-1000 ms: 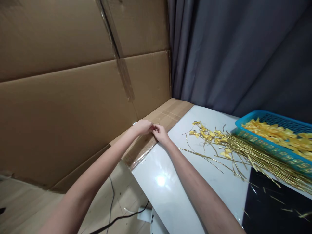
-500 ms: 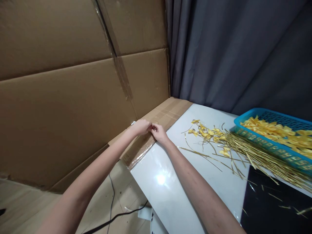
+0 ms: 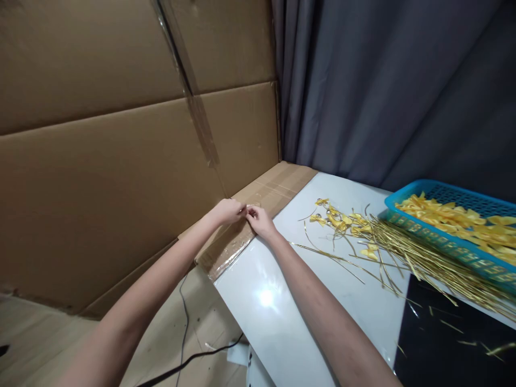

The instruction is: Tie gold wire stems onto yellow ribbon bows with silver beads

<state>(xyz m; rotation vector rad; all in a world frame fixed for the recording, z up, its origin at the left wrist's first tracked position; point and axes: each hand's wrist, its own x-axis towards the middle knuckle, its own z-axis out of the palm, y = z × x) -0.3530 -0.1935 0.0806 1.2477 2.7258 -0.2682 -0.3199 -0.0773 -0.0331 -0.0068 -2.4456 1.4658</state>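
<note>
My left hand [image 3: 233, 210] and my right hand [image 3: 259, 220] meet fingertip to fingertip over a cardboard strip [image 3: 278, 185] along the table's far left edge. Both are closed in a pinch; whatever is between the fingers is too small to make out. Under and beside them, shiny clear tape [image 3: 231, 252] covers the near end of the cardboard. To the right of my right hand, small yellow ribbon bows [image 3: 341, 221] lie among loose gold twist ties [image 3: 419, 252] on the white table [image 3: 258, 322].
A blue plastic basket [image 3: 407, 189] filled with yellow ribbon pieces [image 3: 447, 212] stands at the right. A black mat [image 3: 451, 338] with gold scraps lies in front of it. Tall cardboard [image 3: 121, 188] walls the left side, and a dark curtain [image 3: 382, 91] hangs behind. Cables [image 3: 197, 355] run across the floor.
Both hands have shifted slightly left, with a small gap now showing between parts of the fingers. The ribbon bows, twist ties and basket have stayed in place.
</note>
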